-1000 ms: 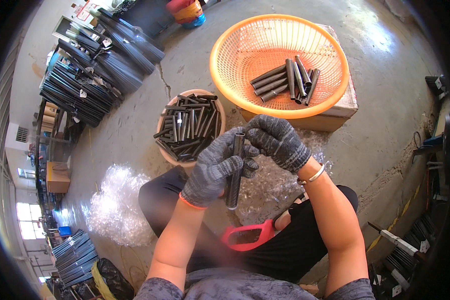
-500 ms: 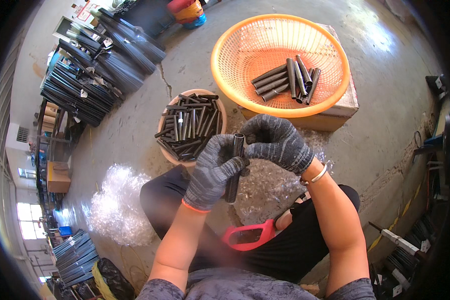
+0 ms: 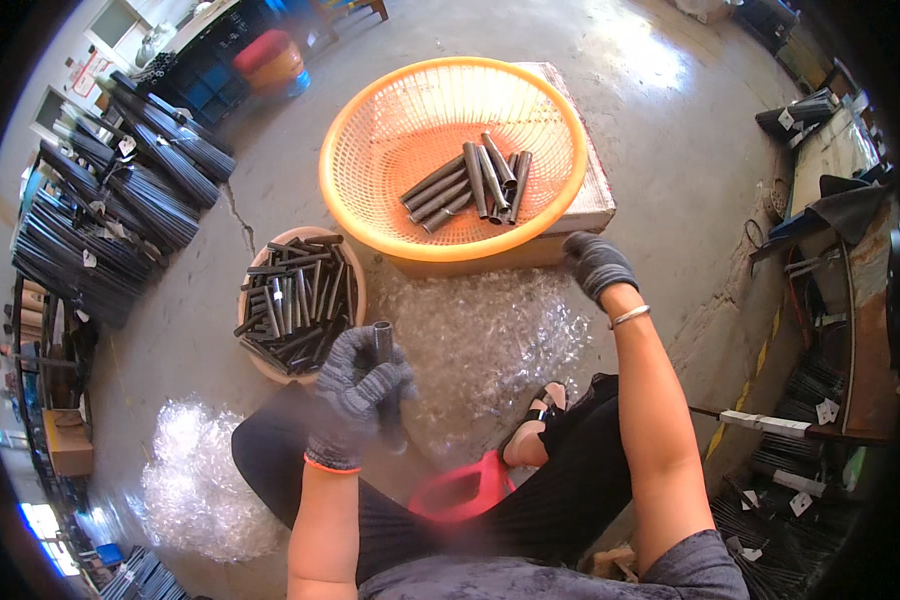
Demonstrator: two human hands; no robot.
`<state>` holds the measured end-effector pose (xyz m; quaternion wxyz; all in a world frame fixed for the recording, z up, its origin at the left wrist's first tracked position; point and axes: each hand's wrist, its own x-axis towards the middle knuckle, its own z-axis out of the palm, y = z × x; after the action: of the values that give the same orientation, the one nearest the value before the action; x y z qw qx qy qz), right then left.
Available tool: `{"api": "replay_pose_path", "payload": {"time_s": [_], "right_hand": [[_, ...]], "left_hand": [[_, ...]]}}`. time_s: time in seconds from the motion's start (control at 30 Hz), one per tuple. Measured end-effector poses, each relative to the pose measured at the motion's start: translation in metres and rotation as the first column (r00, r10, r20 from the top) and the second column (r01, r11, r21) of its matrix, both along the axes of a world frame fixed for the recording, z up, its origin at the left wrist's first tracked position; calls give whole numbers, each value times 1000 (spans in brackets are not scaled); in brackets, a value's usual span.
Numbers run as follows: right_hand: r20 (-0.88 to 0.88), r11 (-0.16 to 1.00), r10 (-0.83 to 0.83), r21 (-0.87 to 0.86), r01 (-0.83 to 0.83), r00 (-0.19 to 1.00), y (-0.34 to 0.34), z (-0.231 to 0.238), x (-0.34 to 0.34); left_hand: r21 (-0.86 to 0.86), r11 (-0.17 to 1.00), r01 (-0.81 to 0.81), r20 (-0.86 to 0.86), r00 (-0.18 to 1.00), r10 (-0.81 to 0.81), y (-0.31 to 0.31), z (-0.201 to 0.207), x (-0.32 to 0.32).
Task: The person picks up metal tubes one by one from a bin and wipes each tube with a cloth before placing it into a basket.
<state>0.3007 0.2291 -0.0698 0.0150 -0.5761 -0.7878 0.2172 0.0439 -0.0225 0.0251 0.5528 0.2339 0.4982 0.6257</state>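
A dark, glossy tube (image 3: 383,343) stands nearly upright in my left hand (image 3: 355,385), whose grey-gloved fingers wrap round it. Its open end sticks up above the fingers. Well off to the right, by the corner of the cardboard box (image 3: 585,205), my gloved right hand (image 3: 600,268) is closed with the fingers bunched; whether anything is in them cannot be seen. Ahead, an orange plastic basket (image 3: 340,205) rests on the box, with several dark tubes (image 3: 478,180) inside. Many similar tubes (image 3: 295,300) fill a pale round tub (image 3: 358,290) just beyond my left hand.
Clear plastic film scraps (image 3: 480,340) litter the floor between my legs and the box. A bigger heap of film (image 3: 205,480) lies left of my knee. Near my foot is a red plastic frame (image 3: 460,488). Bundled dark rods (image 3: 80,245) stand far left; a rack (image 3: 820,430) is at right.
My right hand has left the tube and swung out to the right. My left hand still grips the tube. The view has shifted, so the basket and tub appear further left.
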Motion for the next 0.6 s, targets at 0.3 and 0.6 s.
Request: {"api": "replay_pose_path", "payload": {"time_s": [0.3,0.6], "right_hand": [[-88,922,45,386,-8,995,92,-37,-14],[263,933,-3,347,-91,965,110,-100,2]], "left_hand": [[-78,997,-19,111,993,27,-8,13,-4],[-117,990,-80,156,983,98,-26,-1,-17]]}}
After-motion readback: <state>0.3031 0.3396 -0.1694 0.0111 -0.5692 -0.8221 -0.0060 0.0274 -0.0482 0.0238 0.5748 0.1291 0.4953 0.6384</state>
